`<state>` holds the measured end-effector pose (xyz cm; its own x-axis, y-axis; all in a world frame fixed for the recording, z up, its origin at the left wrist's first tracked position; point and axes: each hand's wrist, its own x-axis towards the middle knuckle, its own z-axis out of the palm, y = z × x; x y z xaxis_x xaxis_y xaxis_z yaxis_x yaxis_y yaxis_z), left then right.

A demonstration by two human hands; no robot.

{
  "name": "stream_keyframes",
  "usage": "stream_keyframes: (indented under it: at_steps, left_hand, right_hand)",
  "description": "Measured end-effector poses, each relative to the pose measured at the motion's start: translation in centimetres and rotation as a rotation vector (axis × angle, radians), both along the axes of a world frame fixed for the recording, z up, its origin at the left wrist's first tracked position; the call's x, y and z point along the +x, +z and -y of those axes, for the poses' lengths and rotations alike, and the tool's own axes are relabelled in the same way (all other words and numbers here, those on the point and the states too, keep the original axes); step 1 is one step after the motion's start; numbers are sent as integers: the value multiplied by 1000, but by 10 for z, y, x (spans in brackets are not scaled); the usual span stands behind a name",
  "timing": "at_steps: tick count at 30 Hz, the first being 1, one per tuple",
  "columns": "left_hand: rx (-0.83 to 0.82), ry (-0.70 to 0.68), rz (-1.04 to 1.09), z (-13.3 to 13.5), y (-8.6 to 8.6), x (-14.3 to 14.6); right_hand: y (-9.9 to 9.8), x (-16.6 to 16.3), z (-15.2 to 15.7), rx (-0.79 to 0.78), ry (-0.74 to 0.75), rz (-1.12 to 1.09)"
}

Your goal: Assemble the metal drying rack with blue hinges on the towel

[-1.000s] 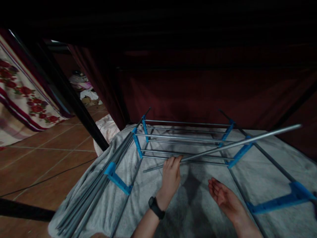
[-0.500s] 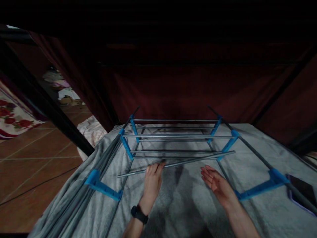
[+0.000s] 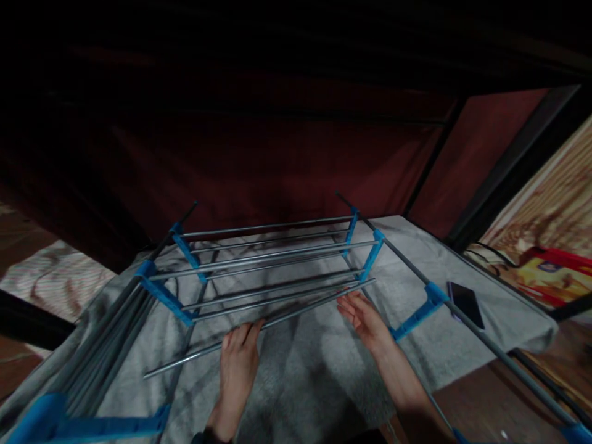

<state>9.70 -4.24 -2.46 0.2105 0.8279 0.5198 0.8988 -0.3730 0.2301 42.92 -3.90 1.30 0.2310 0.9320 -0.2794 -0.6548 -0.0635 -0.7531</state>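
Observation:
A loose grey metal rod [image 3: 296,314] lies slanted across a grey blanket [image 3: 305,382], just in front of a low rack of grey rods and blue plastic connectors [image 3: 272,259]. My left hand [image 3: 238,364] rests on the rod's lower left part, its fingertips curled over it. My right hand [image 3: 365,317] is open with the fingers spread, next to the rod's right end and near a blue connector [image 3: 414,314].
A dark phone [image 3: 465,302] lies on the blanket's right side beside a long side rail [image 3: 490,345]. A bundle of grey rods [image 3: 104,345] lies at the left. Dark red fabric [image 3: 277,160] hangs behind. A red and yellow package [image 3: 555,274] sits on the floor at right.
The rod's raised right end has come down onto the rack's front. My right hand has moved up to that end. The view has swung to the right.

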Motion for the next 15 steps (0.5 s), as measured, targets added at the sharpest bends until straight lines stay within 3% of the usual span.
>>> stream_keyframes:
  at_steps: [11,15]
  left_hand:
    - [56,-52,31,-5,-11,-13]
    - [63,-1,26,-5,-14,-18]
  right_hand:
    - [6,5,-13,35,-26,1]
    - [4,8,-16,36,-6,-2]
